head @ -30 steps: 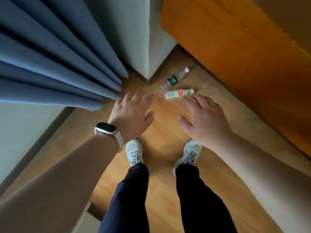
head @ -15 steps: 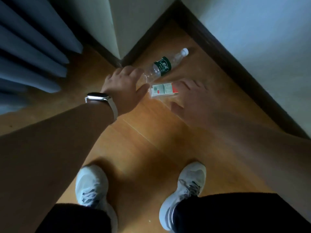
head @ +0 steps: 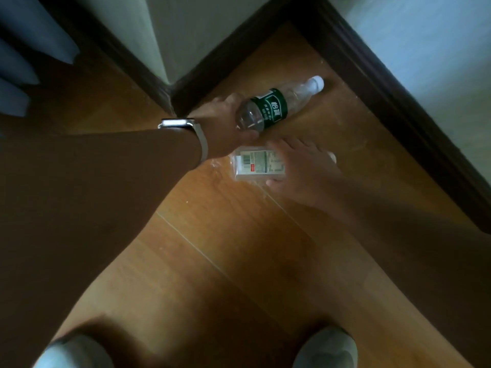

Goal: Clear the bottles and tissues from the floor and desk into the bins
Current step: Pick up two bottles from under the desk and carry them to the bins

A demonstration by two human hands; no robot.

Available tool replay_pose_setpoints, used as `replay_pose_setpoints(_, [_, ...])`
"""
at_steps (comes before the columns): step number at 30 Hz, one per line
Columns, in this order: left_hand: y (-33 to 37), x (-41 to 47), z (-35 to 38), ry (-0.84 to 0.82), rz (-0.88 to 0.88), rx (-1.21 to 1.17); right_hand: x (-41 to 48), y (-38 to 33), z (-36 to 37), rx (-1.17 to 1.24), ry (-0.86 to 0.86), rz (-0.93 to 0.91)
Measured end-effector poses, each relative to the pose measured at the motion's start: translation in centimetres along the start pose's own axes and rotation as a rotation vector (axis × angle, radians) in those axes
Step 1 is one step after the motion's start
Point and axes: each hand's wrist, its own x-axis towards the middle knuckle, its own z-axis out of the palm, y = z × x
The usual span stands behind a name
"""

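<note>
Two clear plastic bottles lie on the wooden floor near a wall corner. The green-label bottle (head: 276, 106) has a white cap pointing right; my left hand (head: 220, 123), with a watch on its wrist, is wrapped around its base. The flatter bottle with a white and red label (head: 256, 163) lies just below it. My right hand (head: 305, 168) covers its right half, fingers above and thumb below, closing around it.
A dark skirting board (head: 393, 102) runs along the walls behind the bottles and meets at a protruding corner (head: 170, 94). Blue curtain folds (head: 16, 75) hang at the far left. My two white shoes (head: 326, 349) stand at the bottom edge.
I have bent lower and both hands have reached forward. The left hand has closed on the green-label bottle and the right hand has come down onto the white-label bottle.
</note>
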Motion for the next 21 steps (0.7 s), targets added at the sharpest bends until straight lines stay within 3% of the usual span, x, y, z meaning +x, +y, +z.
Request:
replay_pose_setpoints(10, [1.0,-4.8,-2.8,0.051,-0.087,-0.029,-4.6,-1.1,-3.0,0.118,0.014,-0.022])
replay_pose_setpoints(21, [5.0,-27.0,-16.5,0.166,-0.344,-0.398,-19.6,-10.6,-21.2,0.167,-0.037,-0.040])
